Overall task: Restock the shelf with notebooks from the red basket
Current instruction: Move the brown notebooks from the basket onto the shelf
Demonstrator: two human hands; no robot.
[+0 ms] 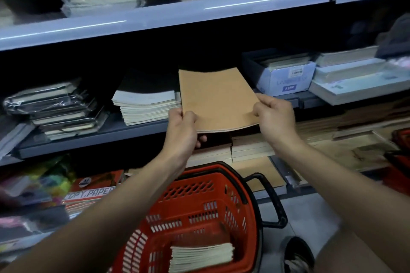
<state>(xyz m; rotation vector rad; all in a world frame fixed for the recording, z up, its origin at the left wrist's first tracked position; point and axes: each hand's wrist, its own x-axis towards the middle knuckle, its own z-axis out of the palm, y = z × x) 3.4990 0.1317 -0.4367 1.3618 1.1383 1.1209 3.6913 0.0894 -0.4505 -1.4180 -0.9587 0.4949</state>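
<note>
in the head view, both hands hold a thin bundle of tan-covered notebooks [216, 99] out in front of the middle shelf [106, 134]. the left hand [183, 129] grips the near left corner, thumb on top of the cover and fingers [200, 139] curled underneath. the right hand [275, 118] pinches the near right edge, thumb and fingers clenched on the cover. the bundle tilts with its far end reaching into the dark gap of the shelf, just beside a stack of pale-edged notebooks with a dark cover [146, 104] on its left and a blue-and-white box [286, 82] on its right. wrapped dark books [57, 108] lie further left on the same shelf. below the forearms stands the red basket [199, 213], with a black handle [271, 201] on its right side; a stack of notebooks [200, 257] lies inside it at the near end. the upper shelf [168, 14] carries more stacks.
</note>
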